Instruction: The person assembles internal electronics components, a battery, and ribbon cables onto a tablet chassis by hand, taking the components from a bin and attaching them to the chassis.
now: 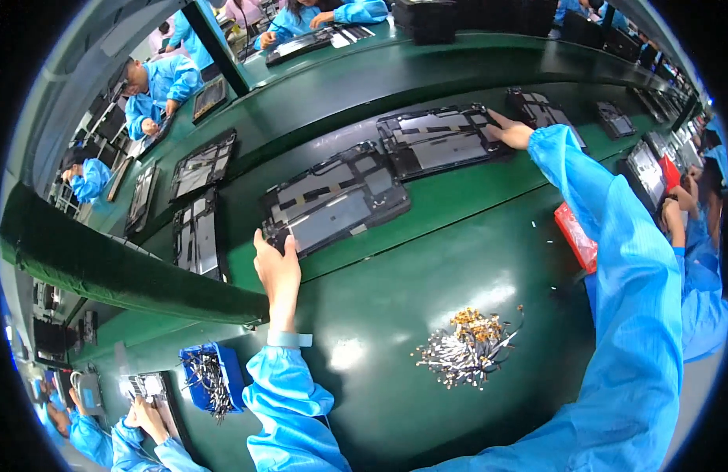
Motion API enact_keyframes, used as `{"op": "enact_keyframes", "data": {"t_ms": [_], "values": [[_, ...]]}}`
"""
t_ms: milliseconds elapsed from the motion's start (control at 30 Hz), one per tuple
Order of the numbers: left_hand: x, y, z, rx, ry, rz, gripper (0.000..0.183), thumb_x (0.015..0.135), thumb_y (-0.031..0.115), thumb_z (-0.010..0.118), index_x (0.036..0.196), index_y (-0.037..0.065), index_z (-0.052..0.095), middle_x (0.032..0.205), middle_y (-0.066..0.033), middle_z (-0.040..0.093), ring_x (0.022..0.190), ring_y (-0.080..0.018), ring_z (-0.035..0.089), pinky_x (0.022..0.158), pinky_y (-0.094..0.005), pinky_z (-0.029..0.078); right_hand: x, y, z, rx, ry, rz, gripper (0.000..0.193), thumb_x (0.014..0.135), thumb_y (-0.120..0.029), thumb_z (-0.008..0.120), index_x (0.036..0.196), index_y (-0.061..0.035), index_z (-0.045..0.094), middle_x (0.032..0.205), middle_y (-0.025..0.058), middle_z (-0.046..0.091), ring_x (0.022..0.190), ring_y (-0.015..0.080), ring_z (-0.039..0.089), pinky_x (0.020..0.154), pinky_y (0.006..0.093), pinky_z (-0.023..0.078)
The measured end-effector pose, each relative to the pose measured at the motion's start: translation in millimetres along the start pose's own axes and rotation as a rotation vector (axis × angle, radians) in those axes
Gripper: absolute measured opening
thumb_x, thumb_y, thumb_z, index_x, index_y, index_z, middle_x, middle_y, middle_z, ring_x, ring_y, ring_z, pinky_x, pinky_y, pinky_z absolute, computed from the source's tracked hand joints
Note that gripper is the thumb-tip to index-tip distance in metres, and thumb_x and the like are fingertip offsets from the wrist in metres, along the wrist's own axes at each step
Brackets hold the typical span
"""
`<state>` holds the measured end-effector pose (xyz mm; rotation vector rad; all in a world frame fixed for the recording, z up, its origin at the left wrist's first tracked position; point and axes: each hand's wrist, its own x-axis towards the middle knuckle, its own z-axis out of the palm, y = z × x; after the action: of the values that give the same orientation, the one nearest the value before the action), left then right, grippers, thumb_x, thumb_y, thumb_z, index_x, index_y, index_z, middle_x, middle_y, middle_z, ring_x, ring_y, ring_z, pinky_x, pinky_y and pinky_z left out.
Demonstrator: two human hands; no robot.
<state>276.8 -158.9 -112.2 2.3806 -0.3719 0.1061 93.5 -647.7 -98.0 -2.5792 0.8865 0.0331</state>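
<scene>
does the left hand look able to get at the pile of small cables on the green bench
Probably yes: nothing seems to stand between the left hand and the pile of small cables, though that hand would first have to leave the flat black-framed device it touches.

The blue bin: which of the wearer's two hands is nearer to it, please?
Left. The left hand is ahead of the blue bin and somewhat right; the right hand is much farther ahead and right.

I see 2 arms [630, 271] extended on my feed: left hand [276, 271] pointing ahead, thumb parted from its fingers; right hand [514, 134] reaching farther out, digits spread toward the left.
</scene>
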Motion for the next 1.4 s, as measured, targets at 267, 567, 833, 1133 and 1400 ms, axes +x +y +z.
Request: {"op": "enact_keyframes", "data": {"t_ms": [267,567,833,1133,1400], "values": [[1,8,-17,-0.820,-0.027,-0.256,0.065,0.080,0.012,0.071,0.132,-0.005,0.036,0.107,-0.0157,0.061,0.102,-0.0289,0.061,0.090,-0.0377,0.048,-19,-38,-22,1.072,0.258,0.085,0.074,0.084,-0.011,0.067,0.147,-0.0112,0.027,0.114,0.0097,0.061,0.101,0.0202,0.060,0.091,0.0370,0.047],[-112,50,-67,-1.558,-0.562,-0.622,0.025,0.086,0.001,0.059,0.111,-0.002,0.057,0.109,-0.0127,0.063,0.100,-0.0220,0.062,0.089,-0.0355,0.054,-167,27,-207,0.877,0.416,-0.175,0.066,0.084,-0.008,0.064,0.143,-0.0066,0.036,0.136,0.0145,0.049,0.121,0.0227,0.050,0.097,0.0345,0.044],[-323,38,-176,-1.314,-0.120,-0.715,0.047,0.084,0.005,0.060,0.129,0.005,0.045,0.115,-0.0100,0.060,0.104,-0.0233,0.061,0.089,-0.0378,0.051,-332,39,-163,0.473,0.321,-0.337,0.082,0.077,-0.045,0.069,0.144,-0.0097,0.037,0.147,0.0132,0.037,0.137,0.0243,0.032,0.114,0.0374,0.024],[-407,-34,-133,-1.527,0.328,-0.644,0.052,0.092,0.004,0.056,0.138,0.011,0.033,0.132,-0.0086,0.047,0.118,-0.0196,0.047,0.101,-0.0384,0.039,-322,-186,25,0.842,-0.636,-0.495,0.066,0.067,-0.016,0.081,0.127,-0.0026,0.056,0.120,0.0168,0.058,0.110,0.0269,0.059,0.096,0.0370,0.050],[-432,-92,-212,-1.296,-0.503,-0.745,0.028,0.097,0.013,0.052,0.124,0.004,0.051,0.117,-0.0099,0.059,0.103,-0.0215,0.058,0.092,-0.0355,0.045,-289,-235,82,0.594,-0.822,-0.629,0.058,0.074,-0.012,0.074,0.129,-0.0108,0.056,0.126,0.0120,0.055,0.119,0.0266,0.051,0.101,0.0415,0.046]]}}
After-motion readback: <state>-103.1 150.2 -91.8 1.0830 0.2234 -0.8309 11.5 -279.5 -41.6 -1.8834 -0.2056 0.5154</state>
